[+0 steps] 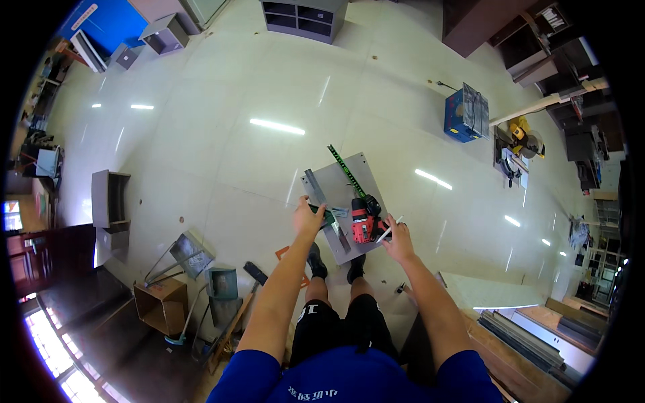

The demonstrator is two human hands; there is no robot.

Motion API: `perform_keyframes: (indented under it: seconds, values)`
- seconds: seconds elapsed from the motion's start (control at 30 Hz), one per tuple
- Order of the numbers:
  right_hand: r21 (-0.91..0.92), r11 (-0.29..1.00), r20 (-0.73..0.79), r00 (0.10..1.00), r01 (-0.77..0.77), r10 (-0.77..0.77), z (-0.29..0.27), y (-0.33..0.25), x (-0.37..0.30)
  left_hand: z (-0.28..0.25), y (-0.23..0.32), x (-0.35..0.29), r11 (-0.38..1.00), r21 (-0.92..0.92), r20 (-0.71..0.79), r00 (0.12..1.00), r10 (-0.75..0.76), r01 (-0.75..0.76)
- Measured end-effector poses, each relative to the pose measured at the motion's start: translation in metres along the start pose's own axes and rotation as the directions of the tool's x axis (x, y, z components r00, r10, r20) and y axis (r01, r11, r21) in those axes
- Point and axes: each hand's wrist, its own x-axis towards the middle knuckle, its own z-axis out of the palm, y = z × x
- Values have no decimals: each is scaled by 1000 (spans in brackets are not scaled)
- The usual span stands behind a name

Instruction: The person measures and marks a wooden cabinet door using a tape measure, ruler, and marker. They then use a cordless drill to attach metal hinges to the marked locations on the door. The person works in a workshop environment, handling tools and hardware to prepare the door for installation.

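A grey flat panel (346, 176) lies on the floor by my feet. My left hand (308, 218) is closed on the green middle part of a metal square (314, 187), whose long blade lies along the panel's left side. A white pen (388, 232) is pinched in my right hand (399, 242), at the panel's right edge. Between my hands a red and black cordless drill (363, 223) rests on the panel, close to my right hand. Above it sits a black tape measure (371, 204), its bright green blade (345, 166) pulled out past the panel's far edge.
Far off stands a grey shelf unit (306, 17); a blue box (465, 113) and a yellow saw (521, 131) are at right. On my left are a small cabinet (109, 199), a cardboard box (160, 307), dustpans (222, 283) and a hammer (255, 272). Boards (524, 339) lie at lower right.
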Motion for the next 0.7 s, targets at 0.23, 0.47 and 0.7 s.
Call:
perform_keyframes:
  seconds: [0.23, 0.47, 0.7]
  values:
    - [291, 954, 54, 994, 72, -91, -7, 41, 13, 22, -10, -5, 989, -58, -146, 981, 130, -139]
    - [318, 935, 82, 978, 156, -191, -19, 58, 27, 31, 0, -19, 973, -6, -304, 927, 219, -232]
    - [251, 913, 56, 937, 321, -345, -17, 62, 29, 34, 15, -24, 968, 96, -290, 924, 250, -231]
